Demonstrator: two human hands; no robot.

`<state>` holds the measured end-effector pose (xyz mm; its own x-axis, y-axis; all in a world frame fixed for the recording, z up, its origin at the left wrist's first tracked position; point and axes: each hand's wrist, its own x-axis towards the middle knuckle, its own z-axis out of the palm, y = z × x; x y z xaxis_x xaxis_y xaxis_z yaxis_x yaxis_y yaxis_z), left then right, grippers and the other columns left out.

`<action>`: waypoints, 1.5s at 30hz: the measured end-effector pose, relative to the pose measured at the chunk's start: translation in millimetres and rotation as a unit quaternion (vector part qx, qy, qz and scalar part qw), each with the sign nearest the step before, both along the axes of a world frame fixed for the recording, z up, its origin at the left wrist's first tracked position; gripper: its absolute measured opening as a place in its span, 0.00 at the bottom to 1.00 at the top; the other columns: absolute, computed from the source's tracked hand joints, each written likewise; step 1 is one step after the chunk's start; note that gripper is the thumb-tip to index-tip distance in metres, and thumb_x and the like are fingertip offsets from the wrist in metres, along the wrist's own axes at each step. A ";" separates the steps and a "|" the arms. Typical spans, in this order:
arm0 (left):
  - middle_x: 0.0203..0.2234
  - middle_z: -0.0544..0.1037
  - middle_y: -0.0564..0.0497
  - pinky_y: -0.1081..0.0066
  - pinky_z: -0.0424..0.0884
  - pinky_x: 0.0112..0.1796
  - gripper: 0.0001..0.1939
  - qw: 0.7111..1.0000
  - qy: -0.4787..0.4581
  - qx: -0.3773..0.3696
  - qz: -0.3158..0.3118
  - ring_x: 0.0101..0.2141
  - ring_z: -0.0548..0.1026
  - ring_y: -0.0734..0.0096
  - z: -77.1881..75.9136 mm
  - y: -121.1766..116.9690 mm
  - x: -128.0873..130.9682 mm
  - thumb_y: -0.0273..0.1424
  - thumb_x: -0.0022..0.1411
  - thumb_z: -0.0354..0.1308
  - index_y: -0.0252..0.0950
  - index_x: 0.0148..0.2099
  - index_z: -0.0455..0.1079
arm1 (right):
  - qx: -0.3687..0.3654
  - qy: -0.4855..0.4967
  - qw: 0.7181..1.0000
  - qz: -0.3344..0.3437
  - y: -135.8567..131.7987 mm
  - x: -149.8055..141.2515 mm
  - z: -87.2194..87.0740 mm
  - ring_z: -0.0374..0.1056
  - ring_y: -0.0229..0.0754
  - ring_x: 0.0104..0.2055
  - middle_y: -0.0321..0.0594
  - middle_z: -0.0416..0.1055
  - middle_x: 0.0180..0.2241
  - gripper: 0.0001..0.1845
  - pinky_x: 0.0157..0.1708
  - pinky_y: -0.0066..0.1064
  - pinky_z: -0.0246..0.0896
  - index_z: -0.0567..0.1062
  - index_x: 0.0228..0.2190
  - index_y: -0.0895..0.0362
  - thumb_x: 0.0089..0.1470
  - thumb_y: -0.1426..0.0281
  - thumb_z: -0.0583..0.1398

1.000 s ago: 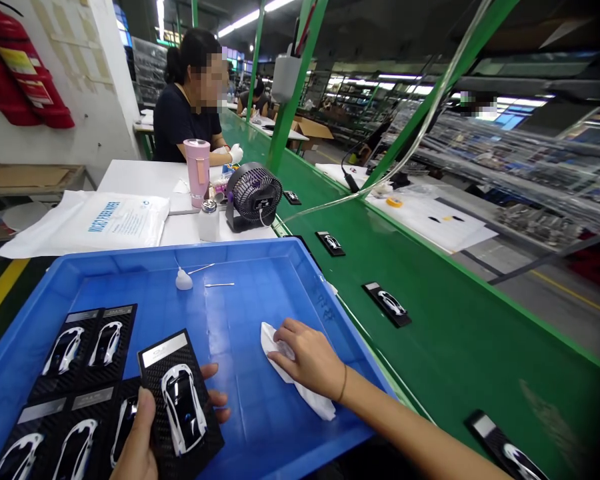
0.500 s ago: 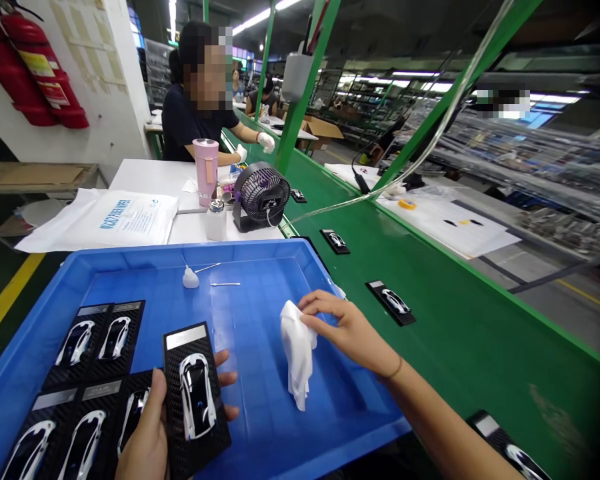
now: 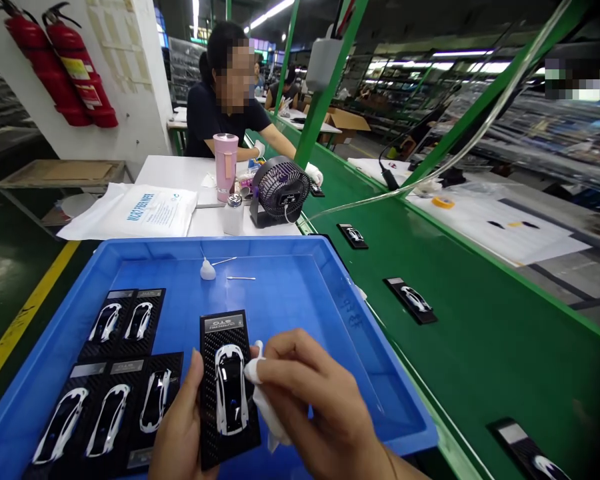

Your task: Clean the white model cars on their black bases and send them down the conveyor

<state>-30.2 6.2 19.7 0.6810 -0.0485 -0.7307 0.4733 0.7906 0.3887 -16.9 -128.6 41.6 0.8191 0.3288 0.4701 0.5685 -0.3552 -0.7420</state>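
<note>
A white model car [image 3: 231, 393] with a black top is mounted on a black carbon-patterned base [image 3: 210, 373] bearing a silver nameplate. My left hand [image 3: 177, 427] grips this base by its sides above the tray. In my right hand [image 3: 315, 393] is a white cloth [image 3: 270, 417], bunched over the fingertips and hanging down. The wrapped fingertip is at the car's right side; whether it presses on the car I cannot tell. More model cars on bases [image 3: 107, 420] lie in the left part of the blue tray [image 3: 320, 250], several in two rows.
A small dropper bottle [image 3: 207, 269] and cotton swabs [image 3: 241, 278] lie in the tray. Behind stand a fan [image 3: 280, 190], a pink tumbler [image 3: 225, 167] and a white wipes bag [image 3: 145, 210]. More mounted cars [image 3: 411, 300] ride the green conveyor [image 3: 460, 360]. A gloved co-worker [image 3: 235, 100] sits beyond.
My right hand has brought the cloth leftward to the car in my left hand. The co-worker's gloved hand now reaches a car on the conveyor. My view has shifted left.
</note>
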 end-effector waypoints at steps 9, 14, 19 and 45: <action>0.35 0.77 0.43 0.64 0.69 0.45 0.17 0.999 -0.026 -0.039 -0.010 0.40 0.74 0.60 -3.1 5.3 -4.6 0.36 0.58 0.54 0.28 0.43 0.72 | -0.127 -0.057 0.990 0.035 5.7 -13.0 -13.5 0.50 0.26 0.27 0.38 0.55 0.28 0.13 0.25 0.16 0.47 0.71 0.40 0.53 0.53 0.74 0.53; 0.33 0.78 0.44 0.63 0.70 0.44 0.13 1.000 -0.010 0.016 0.000 0.40 0.74 0.60 -4.2 5.3 -5.5 0.31 0.56 0.56 0.29 0.42 0.73 | -0.187 -0.070 0.980 -0.005 6.9 -11.1 -13.3 0.51 0.27 0.28 0.40 0.57 0.30 0.16 0.25 0.18 0.45 0.70 0.43 0.53 0.55 0.73 0.49; 0.38 0.76 0.41 0.66 0.71 0.40 0.22 0.997 -0.014 -0.070 -0.036 0.41 0.73 0.58 -1.5 10.7 -3.2 0.41 0.56 0.54 0.27 0.44 0.72 | -0.175 -0.143 0.974 0.009 4.3 -14.0 -15.2 0.47 0.27 0.26 0.36 0.56 0.25 0.08 0.23 0.19 0.38 0.73 0.35 0.50 0.52 0.71 0.55; 0.34 0.77 0.40 0.64 0.73 0.36 0.15 0.999 -0.011 -0.006 0.034 0.36 0.75 0.59 2.7 2.6 -0.5 0.33 0.59 0.50 0.27 0.40 0.72 | 0.032 -0.042 0.999 -0.003 -3.2 -14.2 -25.2 0.60 0.26 0.31 0.39 0.62 0.29 0.18 0.30 0.17 0.59 0.68 0.43 0.59 0.49 0.82 0.54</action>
<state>-30.7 8.8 22.4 0.6983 -0.0110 -0.7157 0.4103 0.8254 0.3876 -31.1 -131.8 16.5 0.7779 0.2907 0.5571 0.6275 -0.3116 -0.7136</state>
